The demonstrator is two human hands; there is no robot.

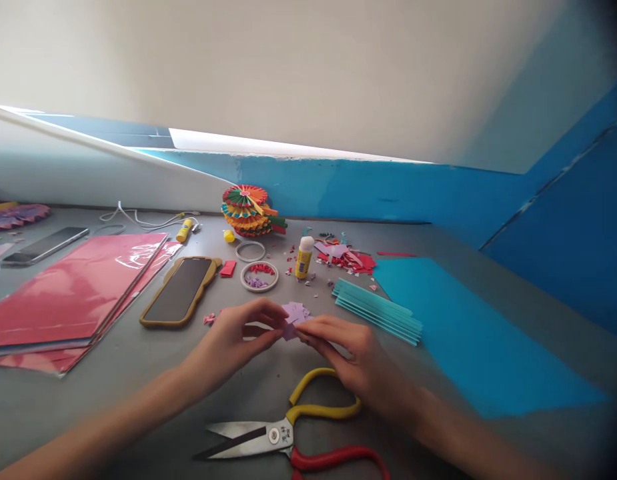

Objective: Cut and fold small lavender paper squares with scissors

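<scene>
My left hand (238,337) and my right hand (348,350) meet over the grey table, both pinching a small piece of lilac paper (290,329) between their fingertips. More lilac paper pieces (297,310) lie just behind it. Scissors (293,433) with one yellow and one red handle lie open on the table right below my hands. A glue stick (303,257) stands upright behind, next to a small round dish (259,277) holding paper bits.
A phone in a tan case (181,291) and a pack of red paper sheets (68,293) lie at left. Folded teal strips (378,310) and a blue sheet (468,333) lie at right. Stacked paper rosettes (248,210), scraps (345,259), a ring (250,251) and another phone (43,245) are behind.
</scene>
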